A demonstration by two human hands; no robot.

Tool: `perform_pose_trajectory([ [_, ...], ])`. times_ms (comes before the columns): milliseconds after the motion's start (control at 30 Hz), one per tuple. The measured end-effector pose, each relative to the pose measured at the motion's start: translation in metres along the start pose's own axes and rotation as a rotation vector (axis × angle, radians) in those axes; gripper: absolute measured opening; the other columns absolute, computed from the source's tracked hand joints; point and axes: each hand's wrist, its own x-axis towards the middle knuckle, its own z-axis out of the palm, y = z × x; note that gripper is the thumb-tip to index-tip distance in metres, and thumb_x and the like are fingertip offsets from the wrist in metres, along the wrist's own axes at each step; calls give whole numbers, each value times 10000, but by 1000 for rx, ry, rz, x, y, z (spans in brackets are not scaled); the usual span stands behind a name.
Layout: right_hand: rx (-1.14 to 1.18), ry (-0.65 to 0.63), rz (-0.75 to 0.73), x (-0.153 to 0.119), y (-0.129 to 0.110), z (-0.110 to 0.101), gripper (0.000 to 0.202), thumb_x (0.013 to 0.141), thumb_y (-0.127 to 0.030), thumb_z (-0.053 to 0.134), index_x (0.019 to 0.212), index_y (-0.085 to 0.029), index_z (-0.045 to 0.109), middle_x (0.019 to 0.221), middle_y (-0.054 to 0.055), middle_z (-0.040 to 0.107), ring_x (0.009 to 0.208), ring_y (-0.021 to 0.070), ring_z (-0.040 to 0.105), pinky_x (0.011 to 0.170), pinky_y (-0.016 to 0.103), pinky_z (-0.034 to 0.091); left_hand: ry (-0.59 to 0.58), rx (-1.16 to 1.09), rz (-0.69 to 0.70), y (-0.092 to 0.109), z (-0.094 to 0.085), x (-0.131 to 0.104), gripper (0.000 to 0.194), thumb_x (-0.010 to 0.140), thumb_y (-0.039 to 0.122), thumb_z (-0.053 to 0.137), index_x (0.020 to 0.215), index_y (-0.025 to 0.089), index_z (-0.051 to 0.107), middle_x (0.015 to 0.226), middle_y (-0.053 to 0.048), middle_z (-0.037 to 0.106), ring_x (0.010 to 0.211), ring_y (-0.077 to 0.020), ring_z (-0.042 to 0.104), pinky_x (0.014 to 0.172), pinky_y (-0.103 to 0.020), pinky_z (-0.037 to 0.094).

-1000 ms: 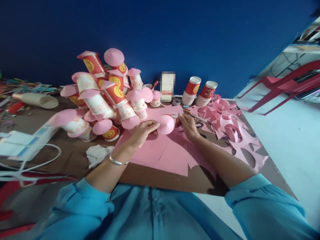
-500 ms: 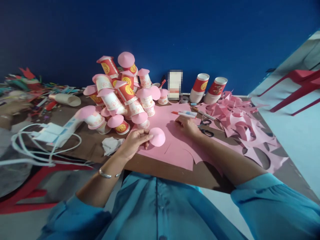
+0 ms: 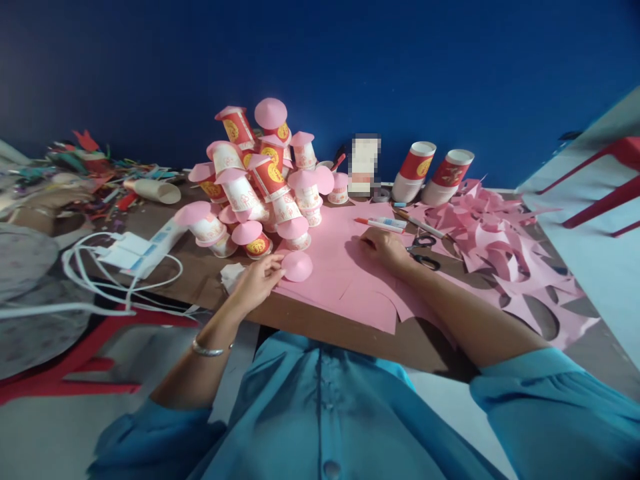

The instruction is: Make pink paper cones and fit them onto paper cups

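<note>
A small pink paper cone (image 3: 297, 267) is at the fingertips of my left hand (image 3: 259, 283), which pinches its left edge just above the pink sheet. My right hand (image 3: 387, 250) rests on the large pink paper sheet (image 3: 370, 310) with its fingers curled in; what they hold, if anything, is hidden. Beside it on the right lie black-handled scissors (image 3: 425, 250). Just beyond that hand are a red-tipped marker (image 3: 383, 225) and another pen. To the left of the sheet stands a pile of paper cups (image 3: 240, 193), red or white, capped with pink cones.
Pink paper offcuts (image 3: 493, 233) heap up at the right. Two cup stacks (image 3: 414, 172) stand at the back wall. On the left are a power strip (image 3: 163, 237) with white cables, a crumpled tissue (image 3: 231, 275), and another person's hand (image 3: 55, 200) near craft scraps.
My left hand has moved the pink cone left and slightly up, nearer the capped cups. My right hand stays on the sheet. The whole view has shifted a little.
</note>
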Motion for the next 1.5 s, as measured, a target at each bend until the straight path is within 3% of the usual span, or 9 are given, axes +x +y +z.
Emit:
perform_pose_trajectory([
  [167,0,-2,3,-1,0,0,228,935,-291,576,844,-188,758,892,102,782,810,245,672,730,343,475,67,206,78,-8,-5,-8,502,873,448,614,1278,154,662,1079,-123,797,775,-218,757,632,-311,589],
  [300,3,-3,2,-1,0,-1,225,926,-278,559,833,-192,745,874,95,774,781,235,653,711,339,464,154,338,159,-9,-8,-18,461,903,362,618,1319,168,665,1191,-132,795,916,-239,771,831,-365,624],
  [400,-1,-12,5,-1,1,-1,199,916,-264,571,834,-196,738,870,93,773,774,237,649,708,340,463,186,355,194,-7,-8,-23,449,923,308,610,1350,175,652,1075,-96,799,885,-228,761,850,-363,621],
  [633,-92,13,-85,-6,-5,0,202,966,-237,557,948,-178,749,1015,135,771,917,275,687,767,374,499,182,331,471,-2,16,-40,222,1011,246,563,1169,205,713,1166,-92,754,904,-174,728,851,-311,608],
  [800,-263,-85,-170,-8,-16,-1,309,1051,-276,470,994,-163,752,1056,151,748,989,281,676,718,356,463,153,472,733,-9,39,-51,232,1040,171,525,1061,210,752,1035,-68,788,953,-173,762,835,-274,596],
  [933,-293,-164,-148,-5,-23,-6,289,1057,-263,484,1035,-154,751,1107,155,741,1021,279,671,757,354,478,223,562,851,-14,42,-51,230,1025,132,542,1086,194,756,1028,-70,798,926,-173,770,829,-273,596],
  [1100,-294,-272,-172,-2,-26,-19,178,1004,-287,649,1102,-212,777,1196,131,747,1086,292,698,803,355,514,251,559,868,-15,39,-45,200,1029,151,566,1079,190,755,1025,-76,793,966,-190,765,875,-296,598],
  [1233,-306,-298,-164,-12,-26,-28,245,990,-284,695,1224,-280,769,1273,99,743,1159,284,699,873,363,548,235,539,852,-16,41,-43,196,1035,178,563,1065,203,755,1017,-69,793,961,-190,764,878,-301,595],
  [1500,-339,-170,-80,-48,-24,-42,261,1040,-233,584,1224,-220,768,1352,138,721,1213,298,691,907,402,611,255,606,873,-19,43,-40,190,1034,177,551,1007,205,737,961,-55,788,903,-206,752,844,-329,582],
])
